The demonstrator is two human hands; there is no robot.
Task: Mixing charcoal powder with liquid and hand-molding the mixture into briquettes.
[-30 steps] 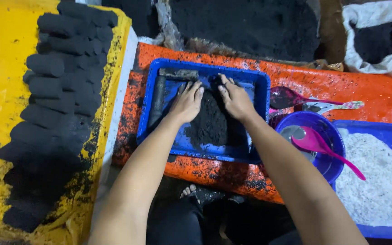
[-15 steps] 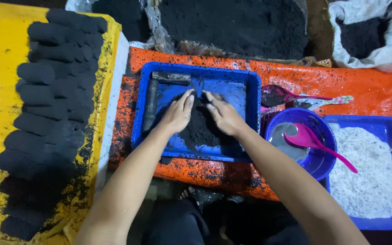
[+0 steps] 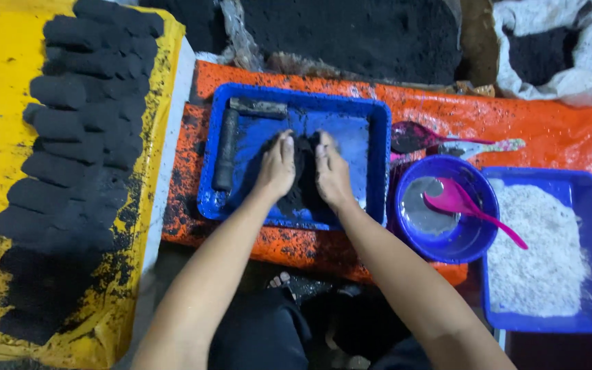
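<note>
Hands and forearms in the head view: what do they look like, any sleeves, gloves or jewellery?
Both forearms are bare with no sleeves in view. The left hand and right hand wear no gloves; no rings, watch or bands are visible. Black powder smudges the fingers.

White sack [image 3: 570, 75] at top right corner, beyond orange sheet [image 3: 549, 130]: soft, crumpled, mouth rolled open, black powder inside, white cloth smudged dark. Sits just behind sheet's far edge, above blue tray of white powder [image 3: 539, 253]. No label, sign or screen in view. No other package seen.
</note>
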